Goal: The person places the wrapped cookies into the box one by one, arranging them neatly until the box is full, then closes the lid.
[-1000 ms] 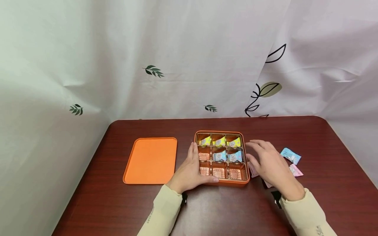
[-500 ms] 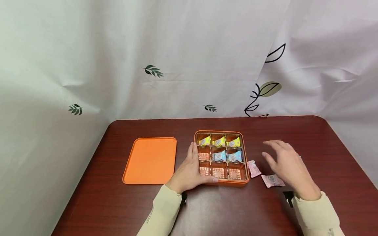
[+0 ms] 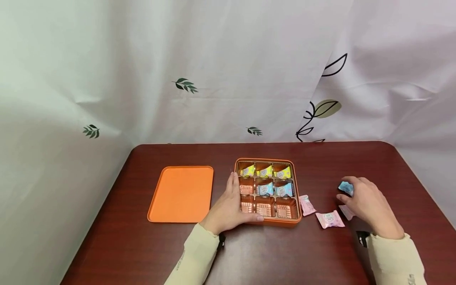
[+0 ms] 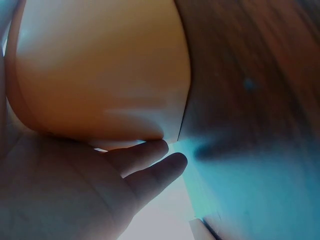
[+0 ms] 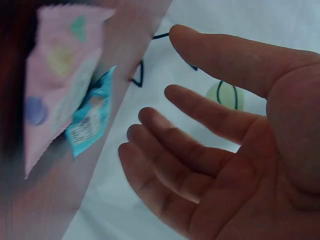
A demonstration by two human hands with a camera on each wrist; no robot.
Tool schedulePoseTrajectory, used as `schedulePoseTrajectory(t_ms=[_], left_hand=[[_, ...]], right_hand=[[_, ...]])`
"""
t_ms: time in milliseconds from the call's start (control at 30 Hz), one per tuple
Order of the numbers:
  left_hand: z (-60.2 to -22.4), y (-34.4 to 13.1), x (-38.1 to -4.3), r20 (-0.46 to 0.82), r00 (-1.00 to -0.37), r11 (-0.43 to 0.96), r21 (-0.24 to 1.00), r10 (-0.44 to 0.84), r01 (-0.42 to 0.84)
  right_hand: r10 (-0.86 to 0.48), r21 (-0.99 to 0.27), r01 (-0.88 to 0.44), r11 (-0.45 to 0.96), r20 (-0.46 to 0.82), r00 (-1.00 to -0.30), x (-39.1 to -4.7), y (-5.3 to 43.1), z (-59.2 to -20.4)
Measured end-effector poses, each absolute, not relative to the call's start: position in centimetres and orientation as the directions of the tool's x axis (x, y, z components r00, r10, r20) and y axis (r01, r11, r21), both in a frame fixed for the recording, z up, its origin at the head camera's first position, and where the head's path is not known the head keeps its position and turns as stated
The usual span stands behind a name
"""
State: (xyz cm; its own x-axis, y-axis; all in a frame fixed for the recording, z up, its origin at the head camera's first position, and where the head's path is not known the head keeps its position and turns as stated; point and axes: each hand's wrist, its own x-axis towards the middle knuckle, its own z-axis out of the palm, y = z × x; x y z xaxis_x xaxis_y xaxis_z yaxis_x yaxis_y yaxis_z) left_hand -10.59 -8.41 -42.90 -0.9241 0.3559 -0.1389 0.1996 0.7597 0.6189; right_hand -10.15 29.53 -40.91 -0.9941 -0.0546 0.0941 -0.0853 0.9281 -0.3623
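My left hand (image 3: 226, 208) rests against the near left corner of an orange box (image 3: 281, 223), fingers straight along its side and thumb along the front. The box's bronze insert has yellow-wrapped candies (image 3: 247, 171) in the back row and two blue-wrapped candies (image 3: 265, 189) in the middle row. The middle-left and front compartments hold no candy. At the right, my right hand (image 3: 370, 202) hovers by a loose blue candy (image 3: 346, 188), fingers spread. The right wrist view has a gap between those fingers and the blue candy (image 5: 92, 117); a pink candy (image 5: 60, 75) lies nearer the camera.
Two more pink candies lie between box and right hand: one pink candy (image 3: 307, 205) against the box's right side, another pink candy (image 3: 330, 219) farther right. An orange lid (image 3: 181, 194) lies left of the box. A patterned white curtain (image 3: 221, 71) hangs behind the dark red table (image 3: 270, 257).
My right hand has moved right from the box's edge to the loose blue candy, uncovering the pink candies beside the box. The left hand and box have stayed put.
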Motion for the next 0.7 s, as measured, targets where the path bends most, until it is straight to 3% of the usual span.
schedulePoseTrajectory(t_ms=[400, 700], left_hand=[[-42.7, -8.4, -10.5, -0.139, -0.923, 0.758, 0.620, 0.360, 0.203], [-42.6, -8.3, -10.5, -0.138, -0.923, 0.755, 0.624, 0.359, 0.200]], right_hand=[[-0.056, -0.356, -0.059, 0.932, 0.019, -0.998, -10.5, 30.6, -41.8], [-0.080, -0.340, -0.110, 0.934, 0.099, -0.992, -10.6, 31.2, -42.1]])
